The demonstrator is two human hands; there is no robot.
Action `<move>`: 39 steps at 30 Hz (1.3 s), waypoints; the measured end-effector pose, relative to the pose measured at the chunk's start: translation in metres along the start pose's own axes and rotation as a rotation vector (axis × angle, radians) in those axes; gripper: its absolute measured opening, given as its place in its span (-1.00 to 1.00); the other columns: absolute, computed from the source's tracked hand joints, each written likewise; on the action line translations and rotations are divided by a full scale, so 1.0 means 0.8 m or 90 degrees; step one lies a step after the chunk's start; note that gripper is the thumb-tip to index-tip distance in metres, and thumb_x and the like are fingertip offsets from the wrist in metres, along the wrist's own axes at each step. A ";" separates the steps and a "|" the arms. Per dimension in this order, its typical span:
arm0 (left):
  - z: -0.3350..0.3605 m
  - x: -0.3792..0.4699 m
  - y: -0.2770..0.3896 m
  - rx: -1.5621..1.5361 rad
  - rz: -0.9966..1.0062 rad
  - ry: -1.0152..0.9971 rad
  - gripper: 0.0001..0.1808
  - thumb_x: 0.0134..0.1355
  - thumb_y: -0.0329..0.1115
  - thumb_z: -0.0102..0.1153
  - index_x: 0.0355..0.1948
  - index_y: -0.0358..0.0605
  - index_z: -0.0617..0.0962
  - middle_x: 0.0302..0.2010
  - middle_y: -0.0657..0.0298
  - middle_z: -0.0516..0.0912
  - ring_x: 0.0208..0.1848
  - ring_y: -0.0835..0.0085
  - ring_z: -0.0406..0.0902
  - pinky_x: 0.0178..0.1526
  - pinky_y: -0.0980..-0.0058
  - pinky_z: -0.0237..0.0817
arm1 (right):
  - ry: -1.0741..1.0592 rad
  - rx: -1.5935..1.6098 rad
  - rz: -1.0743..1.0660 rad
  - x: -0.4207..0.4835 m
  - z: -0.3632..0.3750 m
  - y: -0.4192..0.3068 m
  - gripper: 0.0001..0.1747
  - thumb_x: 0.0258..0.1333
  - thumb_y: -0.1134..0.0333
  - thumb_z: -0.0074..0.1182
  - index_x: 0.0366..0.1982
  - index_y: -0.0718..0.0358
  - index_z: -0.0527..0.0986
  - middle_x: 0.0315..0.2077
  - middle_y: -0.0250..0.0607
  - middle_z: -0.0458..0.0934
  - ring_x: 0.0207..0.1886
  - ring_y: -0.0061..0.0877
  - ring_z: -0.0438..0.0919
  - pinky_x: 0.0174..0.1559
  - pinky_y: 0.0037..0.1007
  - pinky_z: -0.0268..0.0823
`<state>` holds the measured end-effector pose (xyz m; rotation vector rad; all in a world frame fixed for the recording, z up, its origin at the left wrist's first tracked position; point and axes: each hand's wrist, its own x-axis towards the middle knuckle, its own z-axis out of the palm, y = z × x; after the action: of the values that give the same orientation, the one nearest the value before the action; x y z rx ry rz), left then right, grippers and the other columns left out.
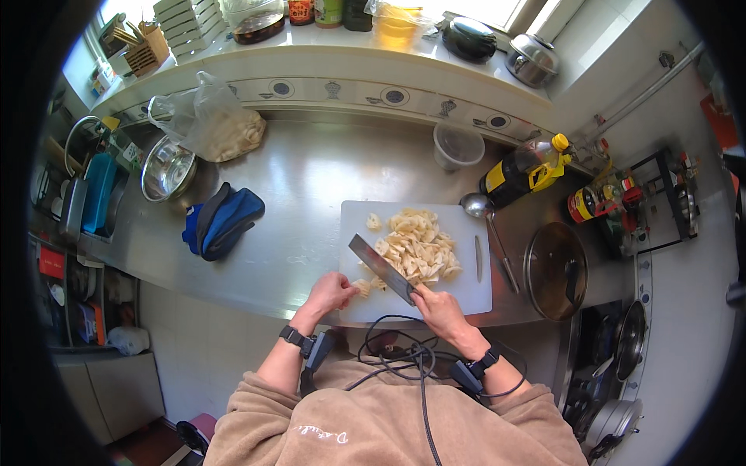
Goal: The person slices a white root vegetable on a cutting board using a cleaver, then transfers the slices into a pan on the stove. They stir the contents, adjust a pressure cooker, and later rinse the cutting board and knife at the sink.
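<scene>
A white cutting board lies on the steel counter in front of me. Heaped on it are pale slices of what looks like lotus root, and one slice rests apart near the upper left. My right hand grips a cleaver, its broad blade slanting up to the left along the heap's near side. At the board's left edge, my left hand has its fingertips on a small pale piece. Whether those fingers pinch the piece or only touch it, I cannot tell.
Left on the counter are a blue bag, a steel bowl and a plastic bag of pale pieces. To the right are a ladle, a glass lid, a large bottle and a plastic tub. Black cable hangs before me.
</scene>
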<state>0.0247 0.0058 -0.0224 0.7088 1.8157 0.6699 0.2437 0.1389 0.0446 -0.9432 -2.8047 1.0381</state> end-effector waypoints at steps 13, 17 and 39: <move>0.003 0.002 -0.001 -0.068 -0.053 -0.049 -0.65 0.14 -0.22 0.22 -0.69 -0.23 0.56 -0.76 0.28 0.55 -0.74 0.55 0.48 -0.61 0.57 0.32 | -0.115 -0.099 -0.081 0.018 -0.003 -0.024 -0.77 0.23 0.22 -0.07 -0.35 0.26 0.40 -0.61 0.05 0.53 -0.47 0.00 0.54 -0.43 -0.06 0.36; 0.001 0.005 -0.002 -0.062 -0.065 -0.061 -0.65 0.13 -0.22 0.22 -0.70 -0.20 0.56 -0.76 0.30 0.54 -0.74 0.55 0.48 -0.61 0.58 0.31 | -0.131 -0.096 -0.089 0.029 0.008 -0.020 -0.75 0.23 0.22 -0.08 -0.35 0.29 0.41 -0.61 0.07 0.53 -0.46 0.00 0.54 -0.41 -0.05 0.37; 0.003 0.035 0.024 0.247 0.334 0.207 -0.68 -0.02 -0.35 0.28 -0.19 -0.06 0.53 -0.53 0.19 0.50 -0.50 0.31 0.45 -0.40 0.35 0.29 | 0.189 0.350 0.157 0.009 -0.018 0.016 -0.75 0.27 0.29 -0.09 -0.30 0.35 0.47 -0.76 -0.22 0.39 -0.69 -0.57 0.40 -0.58 -0.44 0.22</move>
<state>0.0220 0.0395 -0.0266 1.4357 2.1009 0.8130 0.2476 0.1591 0.0464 -1.2456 -2.0363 1.4460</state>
